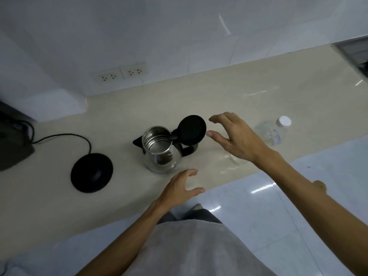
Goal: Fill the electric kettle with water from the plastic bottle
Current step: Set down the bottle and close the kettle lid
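A steel electric kettle (161,150) stands on the beige counter (199,96) with its black lid (192,129) flipped up and its inside showing. A clear plastic bottle (273,131) with a white cap (284,121) stands to the right of it. My right hand (237,136) hovers between the kettle and the bottle, fingers spread, holding nothing. My left hand (179,188) floats just in front of the kettle, fingers apart and empty.
The kettle's black round base (91,172) lies to the left, its cord running to a dark object (12,136) at the left edge. Two wall sockets (121,73) sit behind. A clear glass (237,159) stands partly hidden under my right wrist. The counter edge drops to a tiled floor (278,206).
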{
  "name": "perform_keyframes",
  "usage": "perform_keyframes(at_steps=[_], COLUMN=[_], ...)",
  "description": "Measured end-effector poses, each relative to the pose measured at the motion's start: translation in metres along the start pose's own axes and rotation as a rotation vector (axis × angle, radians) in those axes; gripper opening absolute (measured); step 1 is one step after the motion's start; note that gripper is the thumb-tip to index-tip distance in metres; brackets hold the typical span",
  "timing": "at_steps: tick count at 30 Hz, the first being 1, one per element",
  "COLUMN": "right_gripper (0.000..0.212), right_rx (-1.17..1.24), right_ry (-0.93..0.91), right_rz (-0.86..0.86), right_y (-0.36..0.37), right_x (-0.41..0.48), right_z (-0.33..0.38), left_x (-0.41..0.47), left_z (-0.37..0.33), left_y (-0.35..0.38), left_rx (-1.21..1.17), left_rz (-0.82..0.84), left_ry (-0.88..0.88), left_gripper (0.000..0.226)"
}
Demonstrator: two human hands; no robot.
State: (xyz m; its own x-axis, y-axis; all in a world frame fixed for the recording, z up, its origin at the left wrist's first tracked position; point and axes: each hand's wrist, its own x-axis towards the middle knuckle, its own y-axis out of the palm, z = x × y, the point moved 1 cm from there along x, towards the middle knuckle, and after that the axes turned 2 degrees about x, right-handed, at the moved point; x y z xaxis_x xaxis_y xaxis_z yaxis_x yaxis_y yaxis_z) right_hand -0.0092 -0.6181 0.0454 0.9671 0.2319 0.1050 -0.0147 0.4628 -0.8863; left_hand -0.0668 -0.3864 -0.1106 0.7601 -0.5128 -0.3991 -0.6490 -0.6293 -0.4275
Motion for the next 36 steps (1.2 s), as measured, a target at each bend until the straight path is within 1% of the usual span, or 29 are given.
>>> perform_keyframes(at_steps=[2,4,6,7,8,11,14,16,18,20,22,25,26,28,30,36], right_gripper=[0.053,0.056,0.059,0.061,0.063,0.062,0.053,0.048,0.048,0.049,0.051,0.052,0.052,0.051,0.051,0.040], right_rx=[0.106,0.217,0.291,0.319,0.338,0.329,0.317,0.274,0.225,0.161,0.099,0.039,0.019,-0.052,-0.106,-0.166], right_ry=[0.060,0.148,0.231,0.267,0.302,0.362,0.330,0.262,0.186,0.127,0.058,0.011,0.023,0.030,0.024,-0.022], right_rz=[-0.006,-0.031,-0.082,-0.115,-0.145,-0.228,-0.318,-0.352,-0.341,-0.293,-0.221,-0.062,-0.016,0.021,0.003,-0.202], right_y=[0.015,0.027,0.038,0.044,0.049,0.059,0.061,0.062,0.066,0.074,0.087,0.112,0.121,0.137,0.149,0.162], right_x=[0.005,0.010,0.012,0.013,0.013,0.015,0.019,0.023,0.032,0.044,0.058,0.073,0.076,0.079,0.081,0.080], right_z=[0.010,0.021,0.030,0.034,0.037,0.046,0.062,0.079,0.096,0.111,0.120,0.129,0.131,0.134,0.133,0.125], left_x=[-0.015,-0.028,-0.038,-0.043,-0.048,-0.054,-0.047,-0.038,-0.030,-0.022,-0.013,-0.003,-0.001,0.002,0.002,0.000], left_z=[0.022,0.043,0.060,0.065,0.068,0.068,0.067,0.066,0.061,0.056,0.054,0.050,0.049,0.049,0.049,0.047], left_y=[-0.013,-0.026,-0.038,-0.044,-0.051,-0.073,-0.096,-0.111,-0.123,-0.132,-0.136,-0.135,-0.133,-0.131,-0.129,-0.130], left_rx=[-0.005,-0.030,-0.062,-0.082,-0.097,-0.135,-0.165,-0.186,-0.223,-0.233,-0.228,-0.245,-0.251,-0.251,-0.255,-0.264], left_rz=[-0.056,-0.151,-0.298,-0.390,-0.479,-0.645,-0.713,-0.703,-0.655,-0.581,-0.517,-0.452,-0.453,-0.476,-0.492,-0.523], left_ry=[-0.037,-0.084,-0.125,-0.133,-0.134,-0.082,-0.019,0.001,0.012,0.042,0.072,0.086,0.095,0.120,0.141,0.130], left_gripper=[0.064,0.051,0.030,0.024,0.024,0.039,0.065,0.093,0.114,0.126,0.133,0.135,0.135,0.131,0.126,0.122])
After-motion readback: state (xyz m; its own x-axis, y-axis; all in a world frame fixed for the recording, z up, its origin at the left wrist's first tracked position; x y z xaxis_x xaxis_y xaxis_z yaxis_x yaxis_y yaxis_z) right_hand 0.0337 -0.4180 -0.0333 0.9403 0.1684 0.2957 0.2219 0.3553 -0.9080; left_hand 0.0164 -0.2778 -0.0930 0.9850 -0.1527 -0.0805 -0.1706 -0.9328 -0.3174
